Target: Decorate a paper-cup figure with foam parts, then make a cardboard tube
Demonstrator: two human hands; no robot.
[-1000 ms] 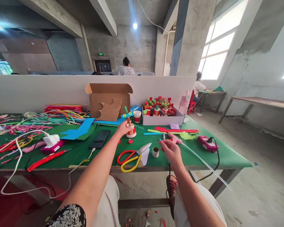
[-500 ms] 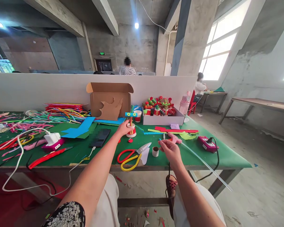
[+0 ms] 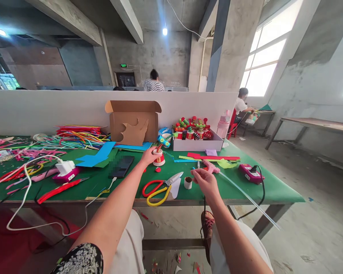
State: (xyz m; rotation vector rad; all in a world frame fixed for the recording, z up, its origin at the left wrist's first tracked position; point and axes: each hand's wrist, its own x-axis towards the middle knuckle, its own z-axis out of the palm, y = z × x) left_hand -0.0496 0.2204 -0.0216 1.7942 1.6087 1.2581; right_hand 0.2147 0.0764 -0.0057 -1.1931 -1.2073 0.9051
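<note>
My left hand is closed around the base of a paper-cup figure, red and white, near the table's middle. A coiled neck joins its cup to a blue head with round eyes, which leans right. My right hand has its fingertips pinched together beside a pink glue gun. A speck of blue shows at those fingertips, too small to name. From the gun's rear a long clear glue stick sticks out. Between my hands lie open scissors and a small paper tube.
Finished-looking cup figures fill a white box at the back. An opened cardboard box stands left of it. Pipe cleaners, a phone, a red-handled cutter and a purple power socket lie about. Another person sits at right.
The figure's blue head and the spring on it have tipped over to the right, from upright. My right hand has stayed in place. The seated person at right now holds something up.
</note>
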